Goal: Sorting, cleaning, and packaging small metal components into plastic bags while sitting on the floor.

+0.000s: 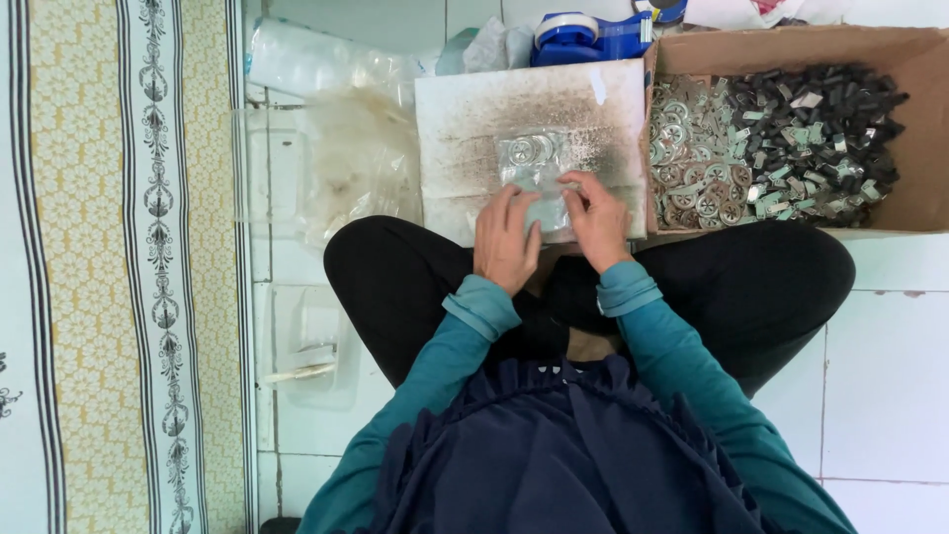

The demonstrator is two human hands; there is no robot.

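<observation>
Small clear plastic bag (539,183) of round silvery metal washers, its lower edge hidden by fingers. Left hand (505,242) and right hand (597,218) pinch it on a stained white board (465,119); seal apparently unclear.

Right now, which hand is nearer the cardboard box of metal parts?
Right. The right hand sits beside the cardboard box at its near-left corner; the left hand lies farther left, beyond the right one.

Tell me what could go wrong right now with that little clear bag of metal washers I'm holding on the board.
The small clear bag is pinched only at its near end by your left hand and right hand, so the washers might spill if that end is open. The white board rests on your lap and could tip. The cardboard box of loose metal parts sits right beside it, so spilled pieces may mix in.
</observation>
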